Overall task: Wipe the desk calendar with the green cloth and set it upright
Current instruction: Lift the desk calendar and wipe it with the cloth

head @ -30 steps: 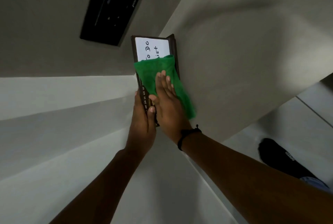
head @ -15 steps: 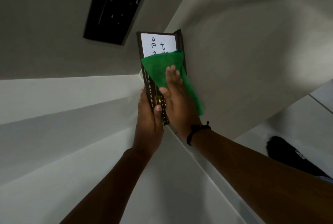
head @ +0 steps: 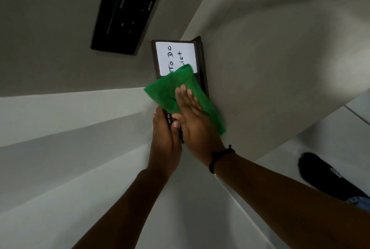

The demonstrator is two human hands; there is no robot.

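Observation:
The desk calendar is a dark brown folding stand with a white "To Do List" card on its face and month names along its near edge. It rests against the grey surface. My left hand grips the calendar's near end, thumb on its face. My right hand lies flat, fingers together, pressing the green cloth onto the calendar's middle. The cloth covers the lower part of the card and hangs off to the right.
A black rectangular panel with small white markings is mounted at upper left. A black shoe and a bit of blue denim show on the pale floor at lower right. A white ledge runs along the left.
My right hand has slid the cloth down and to the left across the calendar's face, uncovering more of the white card. My left hand keeps its grip.

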